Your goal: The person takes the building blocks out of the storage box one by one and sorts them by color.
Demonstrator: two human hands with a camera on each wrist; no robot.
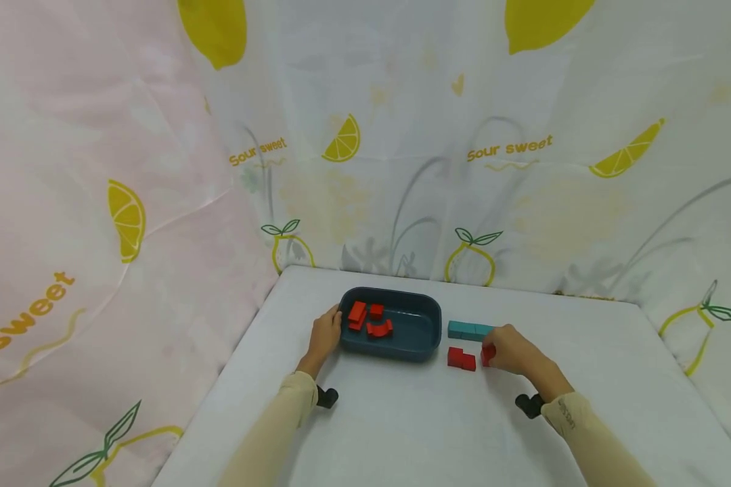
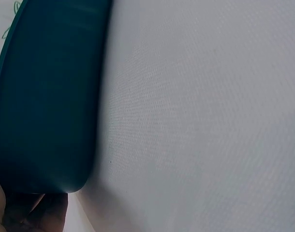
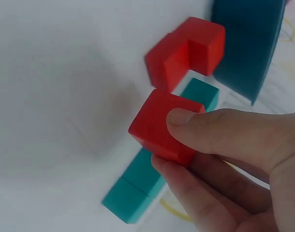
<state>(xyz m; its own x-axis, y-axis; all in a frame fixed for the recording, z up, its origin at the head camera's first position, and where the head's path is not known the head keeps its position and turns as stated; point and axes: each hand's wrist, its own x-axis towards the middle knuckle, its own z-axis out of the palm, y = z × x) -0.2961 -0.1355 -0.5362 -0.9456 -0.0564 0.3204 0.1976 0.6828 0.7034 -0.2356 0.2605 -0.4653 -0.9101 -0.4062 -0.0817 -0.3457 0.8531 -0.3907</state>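
A dark blue tray (image 1: 396,350) sits on the table with several red blocks (image 1: 380,329) in its left half. My left hand (image 1: 325,336) grips the tray's left end; in the left wrist view its fingers (image 2: 48,215) show at the end of the tray wall (image 2: 48,106). To the right of the tray, my right hand (image 1: 514,350) pinches a red cube-like block (image 3: 157,118) between thumb and fingertips. Two red blocks (image 1: 461,359) stand close together between the tray and that hand. Behind them lies a row of teal blocks (image 1: 468,330), its right end overlapped by my right hand.
A white-covered table (image 1: 402,419) carries everything. Behind and to the left hangs a lemon-print cloth (image 1: 378,189). The table's left edge runs just beyond my left forearm (image 1: 274,429). Each wrist bears a small black device (image 1: 327,397).
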